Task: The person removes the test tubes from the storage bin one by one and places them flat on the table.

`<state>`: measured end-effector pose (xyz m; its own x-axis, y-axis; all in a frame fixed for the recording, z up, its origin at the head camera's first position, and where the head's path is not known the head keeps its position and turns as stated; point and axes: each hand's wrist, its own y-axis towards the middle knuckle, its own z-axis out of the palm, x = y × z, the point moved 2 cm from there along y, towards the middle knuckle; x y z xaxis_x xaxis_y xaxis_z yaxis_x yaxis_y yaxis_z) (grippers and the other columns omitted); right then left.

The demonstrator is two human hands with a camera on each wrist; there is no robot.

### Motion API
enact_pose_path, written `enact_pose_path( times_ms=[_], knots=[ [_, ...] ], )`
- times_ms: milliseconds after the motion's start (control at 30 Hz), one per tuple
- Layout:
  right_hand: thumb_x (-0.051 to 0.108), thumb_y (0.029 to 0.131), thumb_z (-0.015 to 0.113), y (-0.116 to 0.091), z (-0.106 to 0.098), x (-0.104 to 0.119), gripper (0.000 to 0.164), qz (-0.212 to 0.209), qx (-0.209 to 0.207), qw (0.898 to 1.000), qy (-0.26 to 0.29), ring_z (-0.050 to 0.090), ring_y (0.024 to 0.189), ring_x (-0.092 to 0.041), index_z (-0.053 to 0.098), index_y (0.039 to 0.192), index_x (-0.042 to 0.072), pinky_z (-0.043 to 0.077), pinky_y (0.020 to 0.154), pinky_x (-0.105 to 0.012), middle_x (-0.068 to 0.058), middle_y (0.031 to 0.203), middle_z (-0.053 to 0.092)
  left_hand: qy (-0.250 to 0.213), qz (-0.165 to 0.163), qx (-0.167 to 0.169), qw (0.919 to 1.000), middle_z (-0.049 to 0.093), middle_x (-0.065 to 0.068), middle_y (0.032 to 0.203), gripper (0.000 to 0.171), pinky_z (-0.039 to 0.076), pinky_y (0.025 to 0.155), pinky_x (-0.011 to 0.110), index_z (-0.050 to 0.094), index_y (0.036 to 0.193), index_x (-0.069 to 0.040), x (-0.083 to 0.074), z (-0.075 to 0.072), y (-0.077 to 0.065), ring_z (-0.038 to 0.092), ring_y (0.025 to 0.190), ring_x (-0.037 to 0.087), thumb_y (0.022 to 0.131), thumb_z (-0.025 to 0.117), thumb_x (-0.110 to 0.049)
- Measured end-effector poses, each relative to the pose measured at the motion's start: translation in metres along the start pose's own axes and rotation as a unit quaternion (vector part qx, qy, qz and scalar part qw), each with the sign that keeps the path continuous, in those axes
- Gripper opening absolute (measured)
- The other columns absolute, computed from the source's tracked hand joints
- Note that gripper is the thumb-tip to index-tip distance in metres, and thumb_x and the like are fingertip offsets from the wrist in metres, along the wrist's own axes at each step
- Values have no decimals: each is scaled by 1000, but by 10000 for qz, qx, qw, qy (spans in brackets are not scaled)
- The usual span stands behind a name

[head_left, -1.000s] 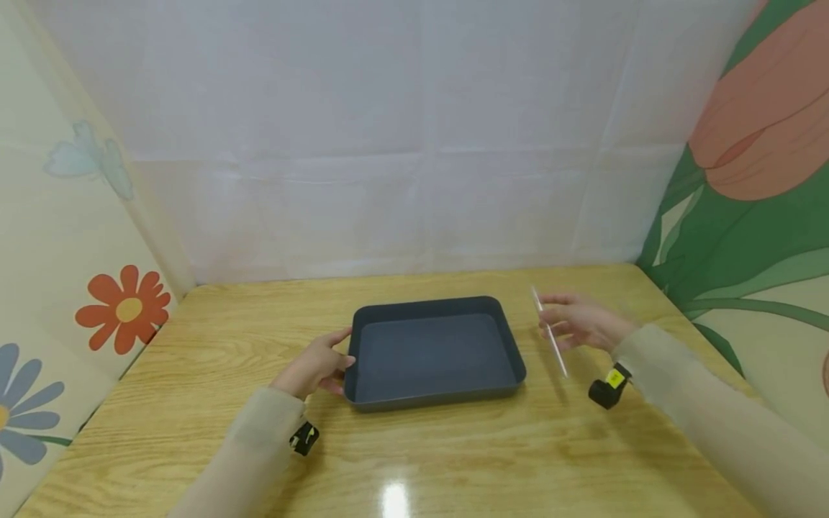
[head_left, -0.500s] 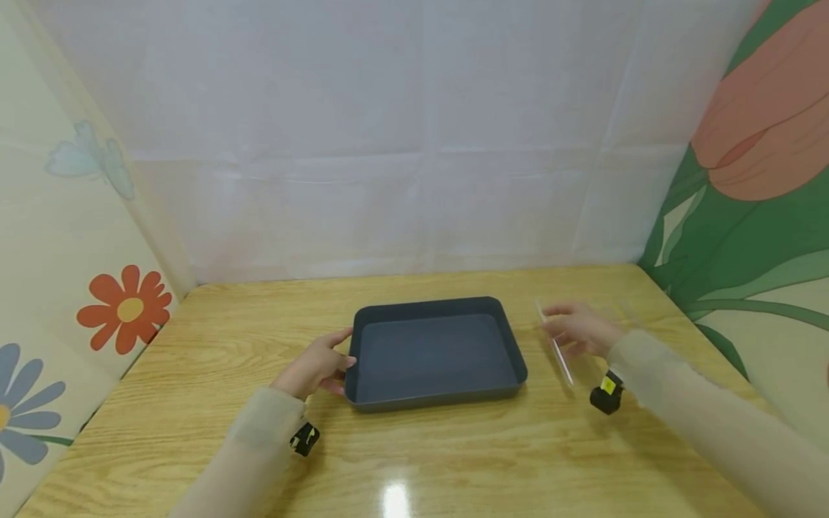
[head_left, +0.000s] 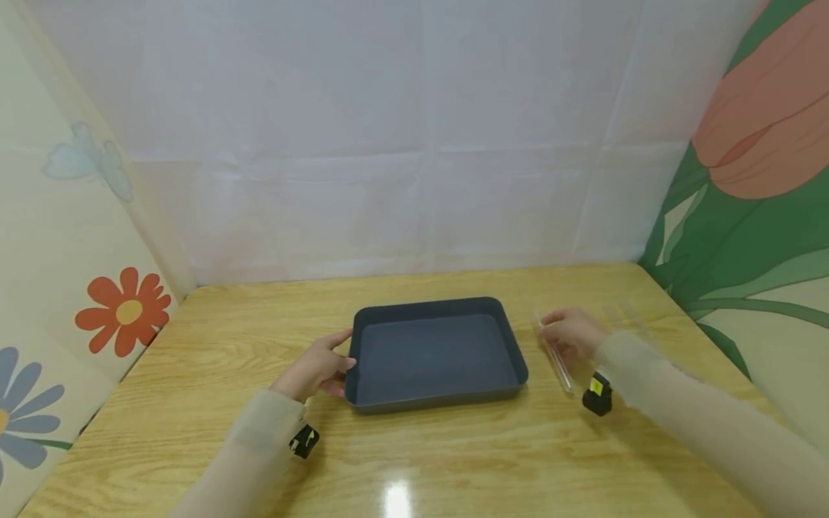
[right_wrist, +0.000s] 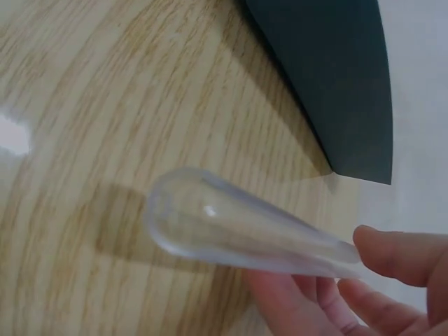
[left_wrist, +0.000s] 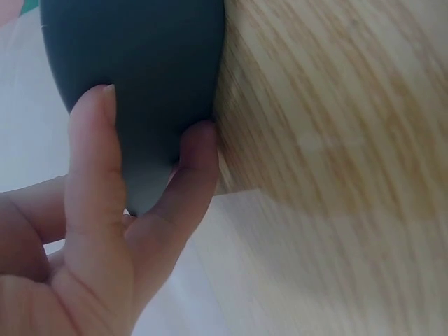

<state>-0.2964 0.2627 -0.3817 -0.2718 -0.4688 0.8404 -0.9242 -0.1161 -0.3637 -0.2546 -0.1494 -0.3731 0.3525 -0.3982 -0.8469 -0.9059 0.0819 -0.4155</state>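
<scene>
A dark grey, shallow rectangular baking pan [head_left: 437, 352] sits on the wooden table. My left hand [head_left: 317, 368] grips its left end: in the head view the thumb overlaps the rim, and in the left wrist view digits press against the outer wall [left_wrist: 150, 63]. To the right of the pan, my right hand [head_left: 571, 332] pinches a long, clear plastic piece [head_left: 558, 365] between thumb and fingers, low over the table. Close up in the right wrist view, this clear piece [right_wrist: 231, 227] has a rounded near end; its far part is hidden by the fingers.
Faint clear edges [head_left: 635, 314] show on the table beyond the right wrist. A pale cloth [head_left: 414, 180] hangs behind the table [head_left: 414, 453]. Flower-printed panels border both sides, with a red flower [head_left: 128, 312] on the left. A small black device is on each wrist.
My right hand has moved slightly down toward the table, and the clear piece has come down with it. The left hand and baking pan have hardly moved.
</scene>
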Motion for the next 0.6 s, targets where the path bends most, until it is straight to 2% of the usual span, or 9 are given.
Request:
enact_pose_path(
  times_ms=[133, 300, 600],
  knots=[
    [5, 95, 54, 3, 4, -2, 46, 109, -33, 9999, 0, 58, 64, -16, 38, 133, -16, 55, 56, -35, -8, 80, 63, -6, -22, -5, 10000, 56, 32, 119, 67, 54, 46, 28, 20, 155, -8, 1, 0, 0, 65, 75, 23, 97, 50, 5],
    [5, 95, 54, 6, 9, -3, 41, 226, -91, 9997, 76, 56, 66, -17, 40, 129, -14, 54, 58, -34, -8, 80, 59, 23, 17, 19, 10000, 55, 32, 120, 67, 55, 47, 27, 19, 155, -8, 0, 1, 1, 65, 76, 23, 97, 50, 4],
    [4, 90, 60, 12, 12, -3, 43, -46, -448, 9958, -798, 57, 76, -22, 46, 123, -18, 55, 60, -36, -18, 93, 61, -35, 97, 88, 9999, 59, 28, 110, 68, 56, 49, 30, 19, 155, -8, 1, 1, 1, 66, 78, 25, 97, 51, 4]
  ],
)
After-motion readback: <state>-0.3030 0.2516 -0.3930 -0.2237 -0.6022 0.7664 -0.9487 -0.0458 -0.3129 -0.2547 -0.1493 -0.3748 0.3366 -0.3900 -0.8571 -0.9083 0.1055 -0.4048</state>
